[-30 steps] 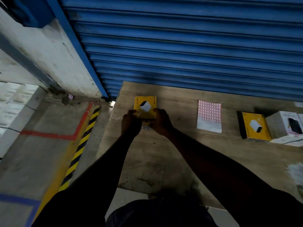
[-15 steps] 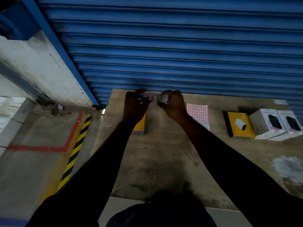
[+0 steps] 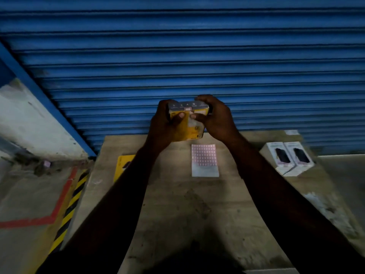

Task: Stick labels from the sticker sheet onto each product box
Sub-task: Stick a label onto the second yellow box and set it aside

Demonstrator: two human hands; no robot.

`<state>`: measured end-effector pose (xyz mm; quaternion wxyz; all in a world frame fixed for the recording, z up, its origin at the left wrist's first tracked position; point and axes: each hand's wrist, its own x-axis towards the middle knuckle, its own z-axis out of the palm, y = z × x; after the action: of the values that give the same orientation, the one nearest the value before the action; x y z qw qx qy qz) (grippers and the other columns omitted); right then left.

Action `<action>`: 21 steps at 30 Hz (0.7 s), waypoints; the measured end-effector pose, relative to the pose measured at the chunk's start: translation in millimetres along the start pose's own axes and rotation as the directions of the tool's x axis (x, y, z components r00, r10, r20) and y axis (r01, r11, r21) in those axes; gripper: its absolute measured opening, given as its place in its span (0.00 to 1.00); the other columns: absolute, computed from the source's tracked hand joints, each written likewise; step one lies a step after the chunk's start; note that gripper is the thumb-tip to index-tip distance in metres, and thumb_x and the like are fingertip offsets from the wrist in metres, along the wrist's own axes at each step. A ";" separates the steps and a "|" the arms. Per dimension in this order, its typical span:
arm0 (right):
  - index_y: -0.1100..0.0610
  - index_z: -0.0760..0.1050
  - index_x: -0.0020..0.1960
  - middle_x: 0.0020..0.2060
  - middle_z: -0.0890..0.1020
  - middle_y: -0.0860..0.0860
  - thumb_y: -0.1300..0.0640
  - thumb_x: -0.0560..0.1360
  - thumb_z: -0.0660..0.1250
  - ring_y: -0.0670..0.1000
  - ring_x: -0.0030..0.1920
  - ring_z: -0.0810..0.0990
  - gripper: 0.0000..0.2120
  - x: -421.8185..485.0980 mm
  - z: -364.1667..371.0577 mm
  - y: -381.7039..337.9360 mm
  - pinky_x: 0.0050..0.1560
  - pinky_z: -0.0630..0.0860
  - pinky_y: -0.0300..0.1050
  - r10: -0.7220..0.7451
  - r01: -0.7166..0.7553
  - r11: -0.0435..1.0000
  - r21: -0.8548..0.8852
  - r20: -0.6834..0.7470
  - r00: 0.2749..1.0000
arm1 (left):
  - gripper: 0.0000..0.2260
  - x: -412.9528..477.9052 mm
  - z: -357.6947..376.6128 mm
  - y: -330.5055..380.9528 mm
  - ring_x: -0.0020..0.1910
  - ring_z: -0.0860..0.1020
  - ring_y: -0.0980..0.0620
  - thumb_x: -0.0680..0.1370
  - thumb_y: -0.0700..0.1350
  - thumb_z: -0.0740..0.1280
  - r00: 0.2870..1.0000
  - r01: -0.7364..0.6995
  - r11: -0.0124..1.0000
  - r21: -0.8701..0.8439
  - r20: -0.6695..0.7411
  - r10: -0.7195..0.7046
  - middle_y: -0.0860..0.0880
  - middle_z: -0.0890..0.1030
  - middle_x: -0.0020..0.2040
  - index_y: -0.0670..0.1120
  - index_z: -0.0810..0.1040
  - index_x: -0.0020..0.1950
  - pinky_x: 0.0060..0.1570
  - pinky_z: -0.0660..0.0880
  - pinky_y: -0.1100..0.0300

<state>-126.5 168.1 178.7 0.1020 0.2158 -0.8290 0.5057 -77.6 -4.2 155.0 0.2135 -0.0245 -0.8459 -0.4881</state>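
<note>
The yellow product box [image 3: 196,130] is held up in the air over the far edge of the desk [image 3: 177,204], tilted so its grey end panel faces upward. A small pale label [image 3: 188,109] sits in the middle of that end panel. The left grip [image 3: 164,123] grasps the box's left side and the right grip [image 3: 215,115] grasps its right side. Both have fingers curled behind the box, and both thumbs press on the yellow face just below the label.

Under the box, the sticker sheet [image 3: 204,160] lies flat on the desk, its upper part filled with rows of pink labels. To the left, a second yellow box [image 3: 122,165] lies on the desk, partly hidden by the left forearm. Two white boxes [image 3: 290,155] stand side by side, touching, at the right. A blue roller shutter [image 3: 177,56] closes off the back. The floor on the left carries a yellow-and-black hazard stripe [image 3: 69,210].
</note>
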 end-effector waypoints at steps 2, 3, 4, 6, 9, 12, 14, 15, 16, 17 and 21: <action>0.56 0.79 0.60 0.58 0.80 0.52 0.60 0.68 0.76 0.49 0.58 0.78 0.21 2.3 -19.0 2.8 0.60 0.76 0.49 -0.077 0.075 0.997 -0.033 -0.062 0.995 | 0.19 6.1 16.1 16.4 0.50 0.76 0.63 0.79 0.50 0.66 1.000 -0.006 1.000 -0.016 -0.025 0.005 0.54 0.75 0.57 0.44 0.68 0.66 0.47 0.71 0.74; 0.56 0.79 0.60 0.59 0.79 0.53 0.61 0.69 0.76 0.50 0.60 0.77 0.20 3.7 -28.1 5.2 0.62 0.75 0.50 -0.115 0.111 0.992 -0.056 -0.074 0.991 | 0.19 9.2 23.2 24.9 0.51 0.76 0.62 0.78 0.52 0.66 0.999 -0.011 1.000 -0.015 -0.040 0.011 0.54 0.75 0.56 0.45 0.68 0.65 0.48 0.72 0.74; 0.55 0.79 0.60 0.61 0.78 0.53 0.61 0.70 0.74 0.51 0.62 0.75 0.19 5.2 -36.5 8.8 0.63 0.74 0.51 -0.154 0.147 0.985 -0.086 -0.078 0.985 | 0.20 12.9 30.2 31.8 0.51 0.76 0.59 0.77 0.54 0.66 0.998 -0.019 1.000 -0.013 -0.058 0.018 0.54 0.76 0.56 0.45 0.69 0.65 0.49 0.73 0.71; 0.53 0.80 0.60 0.65 0.76 0.52 0.60 0.72 0.72 0.52 0.66 0.72 0.16 5.6 -50.1 15.4 0.66 0.71 0.51 -0.223 0.207 0.965 -0.163 -0.087 0.971 | 0.21 18.5 41.9 41.9 0.52 0.77 0.57 0.76 0.56 0.65 0.996 -0.038 0.999 -0.004 -0.085 0.037 0.54 0.76 0.55 0.46 0.70 0.63 0.50 0.75 0.63; 0.53 0.80 0.59 0.65 0.76 0.52 0.59 0.72 0.70 0.53 0.66 0.72 0.15 4.5 -66.4 22.4 0.65 0.71 0.53 -0.266 0.243 0.953 -0.179 -0.118 0.957 | 0.18 22.9 55.1 58.0 0.51 0.76 0.60 0.77 0.52 0.67 0.991 -0.081 0.996 0.029 -0.104 0.083 0.55 0.76 0.54 0.45 0.70 0.63 0.50 0.75 0.64; 0.54 0.81 0.58 0.64 0.78 0.51 0.61 0.71 0.71 0.53 0.65 0.74 0.15 1.9 -78.7 27.8 0.64 0.72 0.56 -0.270 0.244 0.957 -0.159 -0.165 0.949 | 0.17 23.9 67.1 69.5 0.47 0.76 0.66 0.77 0.49 0.69 0.984 -0.123 0.991 0.053 -0.122 0.129 0.56 0.77 0.53 0.44 0.71 0.62 0.47 0.73 0.72; 0.54 0.81 0.57 0.62 0.79 0.50 0.61 0.70 0.72 0.52 0.64 0.75 0.15 0.7 -85.9 31.8 0.63 0.72 0.56 -0.263 0.241 0.962 -0.126 -0.203 0.943 | 0.17 24.3 74.9 76.7 0.47 0.75 0.71 0.77 0.48 0.69 0.982 -0.127 0.991 0.052 -0.135 0.133 0.55 0.77 0.52 0.44 0.71 0.62 0.45 0.71 0.76; 0.54 0.81 0.56 0.62 0.79 0.50 0.62 0.70 0.73 0.51 0.64 0.75 0.15 -0.3 -88.1 32.4 0.63 0.73 0.56 -0.262 0.243 0.964 -0.109 -0.218 0.940 | 0.17 24.2 78.0 79.6 0.47 0.75 0.72 0.77 0.48 0.69 0.981 -0.126 0.991 0.053 -0.140 0.132 0.55 0.77 0.52 0.43 0.71 0.62 0.45 0.70 0.77; 0.55 0.82 0.56 0.61 0.80 0.50 0.62 0.70 0.73 0.50 0.63 0.76 0.14 -0.9 -91.2 32.7 0.63 0.73 0.55 -0.263 0.247 0.964 -0.095 -0.229 0.937 | 0.17 24.1 81.7 82.3 0.47 0.74 0.73 0.77 0.48 0.69 0.980 -0.128 0.990 0.055 -0.147 0.135 0.55 0.78 0.52 0.43 0.71 0.61 0.45 0.70 0.77; 0.55 0.82 0.55 0.60 0.81 0.50 0.63 0.70 0.73 0.49 0.62 0.76 0.14 -1.7 -93.8 32.4 0.64 0.73 0.53 -0.262 0.250 0.965 -0.083 -0.233 0.936 | 0.17 23.4 84.5 84.5 0.47 0.74 0.73 0.77 0.47 0.70 0.978 -0.131 0.990 0.060 -0.154 0.139 0.55 0.77 0.52 0.42 0.72 0.61 0.44 0.70 0.78; 0.57 0.82 0.52 0.56 0.82 0.51 0.64 0.69 0.75 0.48 0.60 0.78 0.13 -1.9 -102.0 31.5 0.62 0.75 0.53 -0.224 0.225 0.974 -0.014 -0.182 0.958 | 0.17 20.4 90.4 87.0 0.47 0.76 0.66 0.76 0.47 0.70 0.971 -0.149 0.985 0.088 -0.175 0.163 0.53 0.78 0.52 0.42 0.72 0.61 0.45 0.69 0.78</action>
<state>-144.4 271.0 200.7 0.2333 0.2618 -0.7846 0.5113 -104.9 113.5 194.6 0.3281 -0.0385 -0.8359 -0.4383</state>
